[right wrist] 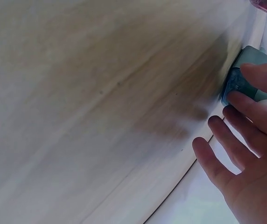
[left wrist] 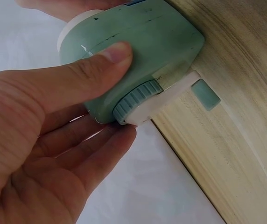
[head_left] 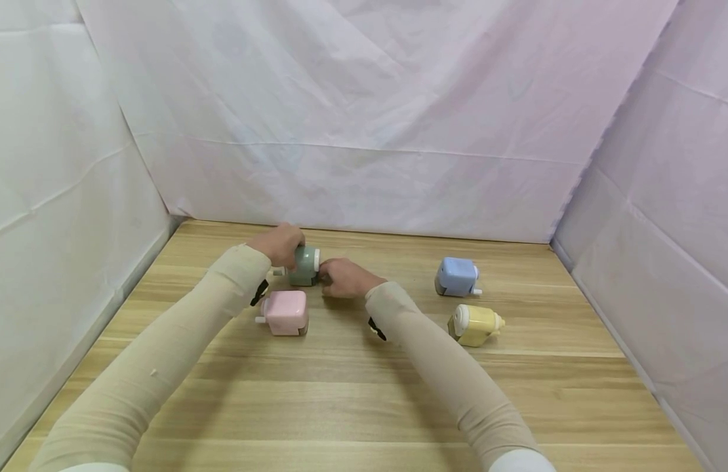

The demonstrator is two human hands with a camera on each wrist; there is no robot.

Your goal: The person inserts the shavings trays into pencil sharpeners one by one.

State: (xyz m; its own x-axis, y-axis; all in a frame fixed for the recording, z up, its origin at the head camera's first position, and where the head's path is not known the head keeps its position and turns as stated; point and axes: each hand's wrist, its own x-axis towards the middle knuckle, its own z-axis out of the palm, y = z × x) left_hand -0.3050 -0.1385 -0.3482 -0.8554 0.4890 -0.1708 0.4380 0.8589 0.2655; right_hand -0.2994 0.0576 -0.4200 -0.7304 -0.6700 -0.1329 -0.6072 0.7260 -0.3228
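Note:
A green crank pencil sharpener is near the back of the wooden table, left of centre. My left hand grips its body from the left, the thumb along one side and fingers beneath the crank end. Its white crank arm with a green knob points away from that hand. From the other end my right hand reaches in; thumb and forefinger pinch the dark blue shavings drawer, while its other fingers are spread apart. Just in front of the left hand stands a pink pencil sharpener.
To the right stand a blue pencil sharpener and, nearer me, a yellow one. White cloth walls enclose the table at the back and both sides.

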